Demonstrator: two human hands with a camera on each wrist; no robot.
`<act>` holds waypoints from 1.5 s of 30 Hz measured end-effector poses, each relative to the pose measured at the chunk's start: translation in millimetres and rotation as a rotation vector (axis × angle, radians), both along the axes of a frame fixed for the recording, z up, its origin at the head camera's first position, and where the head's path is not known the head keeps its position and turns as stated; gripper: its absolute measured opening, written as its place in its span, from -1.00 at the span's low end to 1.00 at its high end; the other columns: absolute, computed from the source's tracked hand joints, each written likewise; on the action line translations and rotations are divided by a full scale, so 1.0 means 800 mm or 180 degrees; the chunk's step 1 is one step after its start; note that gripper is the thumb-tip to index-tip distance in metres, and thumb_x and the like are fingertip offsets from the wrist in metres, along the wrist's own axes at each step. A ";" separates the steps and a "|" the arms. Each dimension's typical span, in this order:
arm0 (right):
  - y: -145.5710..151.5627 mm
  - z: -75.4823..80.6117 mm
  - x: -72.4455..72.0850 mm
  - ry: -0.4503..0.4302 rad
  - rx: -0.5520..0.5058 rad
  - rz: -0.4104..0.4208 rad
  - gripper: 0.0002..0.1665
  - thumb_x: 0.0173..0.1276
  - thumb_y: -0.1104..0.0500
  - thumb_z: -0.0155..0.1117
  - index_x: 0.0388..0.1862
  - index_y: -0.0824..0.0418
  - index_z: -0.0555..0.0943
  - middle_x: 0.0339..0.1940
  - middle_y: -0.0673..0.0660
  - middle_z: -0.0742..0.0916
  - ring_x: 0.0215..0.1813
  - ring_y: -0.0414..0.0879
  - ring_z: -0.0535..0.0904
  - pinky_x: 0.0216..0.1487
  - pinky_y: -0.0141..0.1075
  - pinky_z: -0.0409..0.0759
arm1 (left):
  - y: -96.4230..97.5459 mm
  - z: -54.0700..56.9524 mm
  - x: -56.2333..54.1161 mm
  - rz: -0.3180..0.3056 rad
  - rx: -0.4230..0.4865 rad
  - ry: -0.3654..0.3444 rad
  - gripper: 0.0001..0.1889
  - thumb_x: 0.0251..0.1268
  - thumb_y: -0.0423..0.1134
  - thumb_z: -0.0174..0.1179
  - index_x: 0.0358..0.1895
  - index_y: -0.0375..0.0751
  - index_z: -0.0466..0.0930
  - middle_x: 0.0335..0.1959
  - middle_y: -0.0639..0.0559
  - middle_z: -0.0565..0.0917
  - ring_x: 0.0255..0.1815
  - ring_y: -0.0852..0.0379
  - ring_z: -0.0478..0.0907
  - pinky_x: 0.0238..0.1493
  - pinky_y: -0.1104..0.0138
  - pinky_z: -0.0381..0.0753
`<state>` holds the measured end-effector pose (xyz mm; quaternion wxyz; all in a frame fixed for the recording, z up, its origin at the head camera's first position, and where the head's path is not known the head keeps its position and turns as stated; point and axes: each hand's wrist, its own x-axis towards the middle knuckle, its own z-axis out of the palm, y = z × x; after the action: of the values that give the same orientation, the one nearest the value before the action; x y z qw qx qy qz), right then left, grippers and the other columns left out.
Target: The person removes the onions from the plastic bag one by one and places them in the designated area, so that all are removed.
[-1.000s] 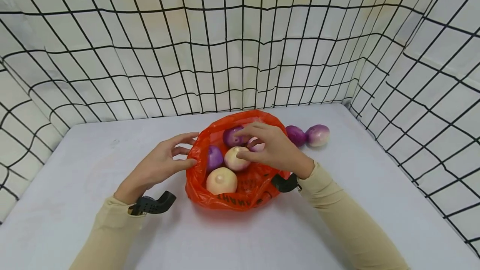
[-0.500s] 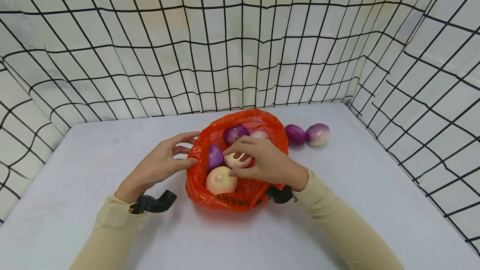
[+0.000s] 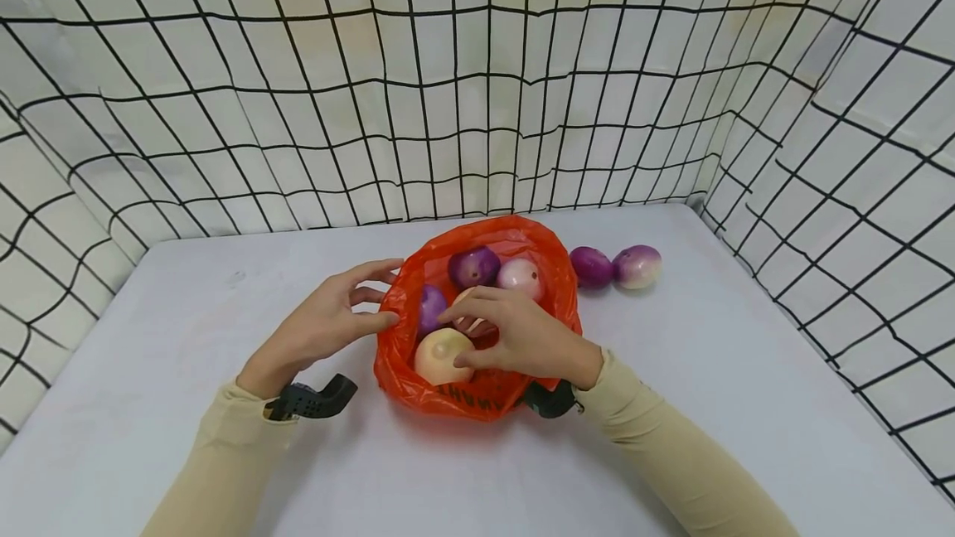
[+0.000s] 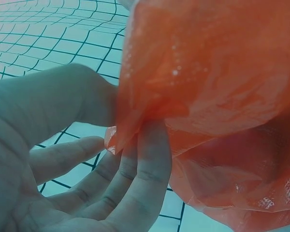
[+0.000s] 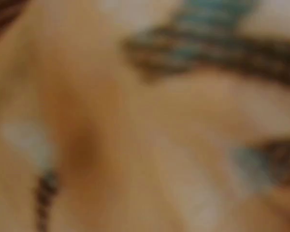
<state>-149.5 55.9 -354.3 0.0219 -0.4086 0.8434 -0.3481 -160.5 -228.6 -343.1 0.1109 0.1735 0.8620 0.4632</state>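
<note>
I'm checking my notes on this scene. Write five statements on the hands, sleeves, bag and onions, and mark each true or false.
1. The left hand pinches the bag at its rim. True.
2. Every onion is in the bag. False: two onions lie outside it.
3. The right hand is at the bag's mouth. True.
4. The bag is tied shut. False: it is open.
5. Both sleeves are beige. True.

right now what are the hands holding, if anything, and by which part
The left hand pinches the red plastic bag by its left rim. The right hand is at the front yellow onion; whether it grips it cannot be told.
</note>
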 end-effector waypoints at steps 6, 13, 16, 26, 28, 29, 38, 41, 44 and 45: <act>0.000 -0.015 -0.003 0.0070 -0.0030 -0.0025 -0.47 0.22 0.13 0.60 0.17 0.16 0.69 0.08 0.07 0.72 0.07 -0.12 0.68 0.10 -0.40 0.73 | 0.002 0.000 -0.002 -0.0013 0.0008 -0.0013 -0.26 0.37 -0.21 0.33 0.59 -0.03 0.27 0.43 -0.20 0.46 0.33 -0.19 0.57 0.12 0.10 0.77; -0.003 -0.026 -0.006 0.0371 0.0298 -0.0096 -0.42 0.17 0.04 0.64 0.18 0.08 0.70 0.10 -0.01 0.71 0.22 -0.17 0.50 0.16 -0.35 0.64 | 0.003 0.002 -0.003 -0.0026 0.0011 -0.0004 -0.24 0.37 -0.22 0.33 0.60 -0.05 0.25 0.43 -0.20 0.45 0.32 -0.19 0.57 0.11 0.12 0.77; -0.003 -0.028 -0.006 0.0399 0.0360 -0.0080 -0.42 0.16 0.06 0.64 0.18 0.06 0.70 0.09 -0.02 0.71 0.26 -0.15 0.48 0.25 -0.31 0.61 | 0.004 0.003 -0.003 -0.0032 -0.0003 -0.0003 -0.24 0.37 -0.22 0.33 0.60 -0.05 0.25 0.44 -0.21 0.45 0.32 -0.20 0.57 0.11 0.11 0.78; -0.010 -0.035 -0.007 0.0338 0.0556 -0.0044 -0.40 0.16 0.08 0.63 0.20 0.05 0.67 0.11 -0.05 0.75 0.27 -0.13 0.52 0.38 -0.25 0.58 | 0.002 0.001 -0.002 -0.0019 -0.0040 -0.0022 -0.25 0.37 -0.20 0.33 0.59 -0.07 0.25 0.44 -0.21 0.44 0.32 -0.19 0.56 0.11 0.13 0.77; -0.010 -0.037 -0.007 0.0354 0.0567 -0.0019 -0.39 0.16 0.07 0.63 0.21 0.06 0.67 0.11 -0.05 0.76 0.26 -0.12 0.53 0.37 -0.25 0.59 | 0.002 0.000 -0.002 -0.0023 -0.0048 -0.0018 -0.25 0.37 -0.20 0.33 0.59 -0.07 0.25 0.44 -0.21 0.44 0.33 -0.20 0.56 0.11 0.12 0.77; -0.011 -0.038 -0.007 0.0357 0.0576 -0.0015 -0.38 0.16 0.06 0.64 0.21 0.07 0.67 0.11 -0.05 0.76 0.26 -0.12 0.54 0.37 -0.26 0.60 | 0.002 -0.001 -0.002 -0.0025 -0.0054 -0.0013 -0.25 0.38 -0.19 0.33 0.59 -0.07 0.25 0.45 -0.22 0.44 0.33 -0.20 0.56 0.11 0.12 0.77; -0.010 -0.040 -0.008 0.0444 0.0591 -0.0005 -0.36 0.15 0.05 0.65 0.22 0.07 0.66 0.12 -0.05 0.76 0.26 -0.12 0.54 0.37 -0.27 0.59 | 0.001 -0.002 -0.001 -0.0026 -0.0047 0.0008 -0.25 0.38 -0.19 0.33 0.59 -0.06 0.25 0.45 -0.21 0.44 0.32 -0.20 0.56 0.13 0.09 0.76; -0.010 -0.040 -0.008 0.0477 0.0608 0.0005 -0.37 0.16 0.06 0.64 0.22 0.07 0.66 0.11 -0.06 0.76 0.25 -0.12 0.54 0.37 -0.26 0.59 | 0.000 -0.001 -0.001 -0.0022 -0.0055 0.0013 -0.25 0.38 -0.19 0.33 0.59 -0.05 0.26 0.45 -0.20 0.45 0.33 -0.20 0.56 0.13 0.08 0.76; -0.009 -0.040 -0.009 0.0478 0.0643 0.0007 -0.38 0.17 0.07 0.63 0.23 0.06 0.66 0.12 -0.07 0.76 0.25 -0.13 0.55 0.37 -0.27 0.59 | 0.001 -0.001 -0.002 -0.0023 -0.0069 0.0014 -0.25 0.38 -0.19 0.33 0.59 -0.05 0.26 0.45 -0.20 0.45 0.33 -0.19 0.57 0.13 0.08 0.77; -0.009 -0.040 -0.009 0.0471 0.0646 0.0013 -0.38 0.17 0.08 0.63 0.23 0.06 0.65 0.12 -0.07 0.76 0.25 -0.13 0.55 0.37 -0.28 0.59 | 0.001 -0.001 -0.002 -0.0024 -0.0066 0.0011 -0.25 0.38 -0.19 0.33 0.59 -0.05 0.25 0.44 -0.20 0.44 0.33 -0.19 0.57 0.12 0.09 0.77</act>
<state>-156.3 48.8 -386.4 0.0015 -0.4305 0.8728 -0.2298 -162.0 -228.0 -344.0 0.1130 0.1764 0.8663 0.4535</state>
